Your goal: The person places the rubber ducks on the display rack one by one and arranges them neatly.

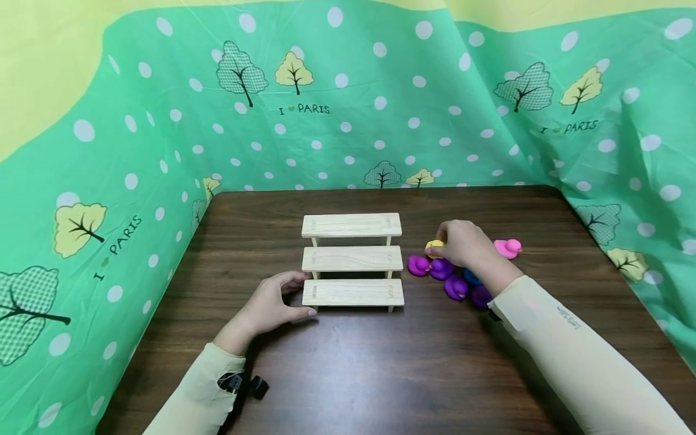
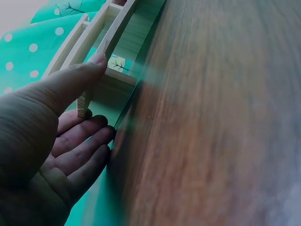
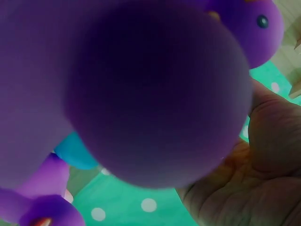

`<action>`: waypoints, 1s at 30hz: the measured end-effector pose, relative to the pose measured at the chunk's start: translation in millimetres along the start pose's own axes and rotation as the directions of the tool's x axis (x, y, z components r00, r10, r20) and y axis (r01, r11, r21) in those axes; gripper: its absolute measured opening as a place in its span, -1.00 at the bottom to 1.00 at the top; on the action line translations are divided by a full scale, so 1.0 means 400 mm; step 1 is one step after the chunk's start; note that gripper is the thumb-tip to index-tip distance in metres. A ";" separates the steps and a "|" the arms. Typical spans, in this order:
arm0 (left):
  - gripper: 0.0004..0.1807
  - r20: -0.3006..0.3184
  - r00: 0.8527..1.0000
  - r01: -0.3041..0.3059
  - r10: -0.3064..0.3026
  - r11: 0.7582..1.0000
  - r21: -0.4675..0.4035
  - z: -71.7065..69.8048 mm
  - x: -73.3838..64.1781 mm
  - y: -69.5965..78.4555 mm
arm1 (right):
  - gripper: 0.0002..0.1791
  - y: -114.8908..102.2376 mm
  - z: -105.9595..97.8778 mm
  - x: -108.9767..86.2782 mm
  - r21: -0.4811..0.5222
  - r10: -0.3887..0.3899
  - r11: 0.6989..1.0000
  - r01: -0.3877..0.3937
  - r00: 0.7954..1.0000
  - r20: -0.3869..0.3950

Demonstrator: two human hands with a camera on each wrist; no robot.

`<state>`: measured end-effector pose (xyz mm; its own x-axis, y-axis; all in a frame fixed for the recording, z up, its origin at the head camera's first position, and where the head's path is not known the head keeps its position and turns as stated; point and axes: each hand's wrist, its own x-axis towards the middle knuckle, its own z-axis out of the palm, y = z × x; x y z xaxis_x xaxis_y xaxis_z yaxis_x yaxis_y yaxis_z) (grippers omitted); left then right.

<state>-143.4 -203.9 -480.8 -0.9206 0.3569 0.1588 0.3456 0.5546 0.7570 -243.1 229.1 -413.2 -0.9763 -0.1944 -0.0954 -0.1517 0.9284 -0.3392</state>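
Backdrop lettering: "I PARIS," a small green heart after the "I," is printed on the green dotted cloth [image 1: 380, 78] beyond both hands' fingers, legible at the back, right and left.
Sleeve print: small dark lettering [image 1: 568, 318] marks the pale right sleeve [image 1: 592, 356], behind the right fingers; too small to read surely.
Left hand: the left hand [image 1: 274, 304] reaches in from the near left, thumb spread from the other fingers, which lie loosely bent side by side at the end of the lowest step.
Wooden stand: a pale three-step wooden stand [image 1: 352, 259] rises on the dark worktop [image 1: 348, 362] just right of the left fingers, well left of the right ones.
Right hand: the right hand [image 1: 466, 243] extends from the near right, knuckles up, thumb and forefinger pinching a yellow duck [image 1: 433, 246]; the wrist view hides the fingertips behind a blurred purple shape [image 3: 160, 103].
Other ducks: a magenta duck [image 1: 418, 266] and purple duck [image 1: 441, 269] sit just nearer the wearer than the right fingers; a pink duck [image 1: 508, 248] lies to their right, beyond the wrist.
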 end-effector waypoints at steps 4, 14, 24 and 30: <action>-0.33 -0.014 1.000 -0.008 0.009 1.000 0.017 0.006 0.002 -0.003 | -0.59 0.002 0.004 0.001 -0.010 0.007 1.000 -0.007 1.000 0.002; -0.37 -0.002 1.000 0.004 -0.004 1.000 0.012 0.009 0.005 -0.006 | -0.61 -0.033 -0.039 -0.012 0.081 -0.043 0.995 0.055 0.989 -0.141; -0.38 -0.002 1.000 0.009 -0.009 1.000 0.016 0.003 0.008 -0.002 | -0.58 -0.152 -0.118 -0.012 0.251 -0.176 0.933 0.258 0.935 -0.307; -0.39 -0.003 1.000 0.001 -0.001 1.000 0.009 -0.001 0.006 -0.003 | -0.58 -0.235 -0.111 -0.003 0.346 -0.220 0.884 0.315 0.932 -0.288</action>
<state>-146.2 -204.1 -481.1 -0.9214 0.3539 0.1602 0.3463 0.5614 0.7516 -234.5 156.2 -339.8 -0.9211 -0.2942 0.2549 -0.3884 0.6498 -0.6534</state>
